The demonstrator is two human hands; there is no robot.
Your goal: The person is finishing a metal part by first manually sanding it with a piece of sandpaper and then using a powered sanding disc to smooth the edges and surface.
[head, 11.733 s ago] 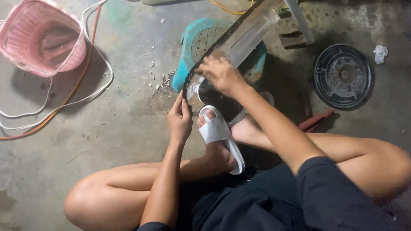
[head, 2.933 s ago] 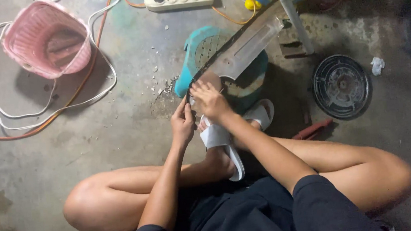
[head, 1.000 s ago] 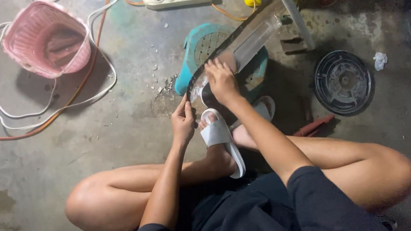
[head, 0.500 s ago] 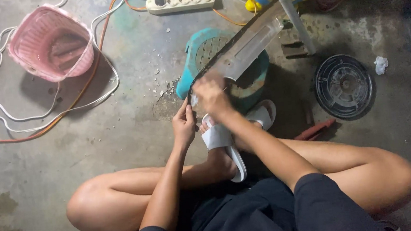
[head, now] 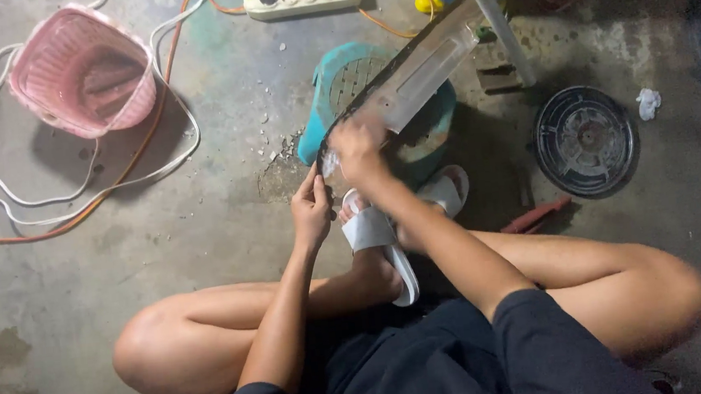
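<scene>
A long clear plastic strip [head: 420, 77] is pinched at its near end by the left hand [head: 312, 213], grip closed on it. The strip's long axis runs up and rightward from that grip, over a teal stool [head: 333, 89]. The right hand [head: 358, 141], blurred, lies on the strip just beyond; its grip cannot be told.

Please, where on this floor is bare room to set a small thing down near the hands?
Bare concrete floor lies left of the left hand, between the white cable and the knee. Crowded: around the right hand, with the long clear part, teal stool and sandals.
</scene>
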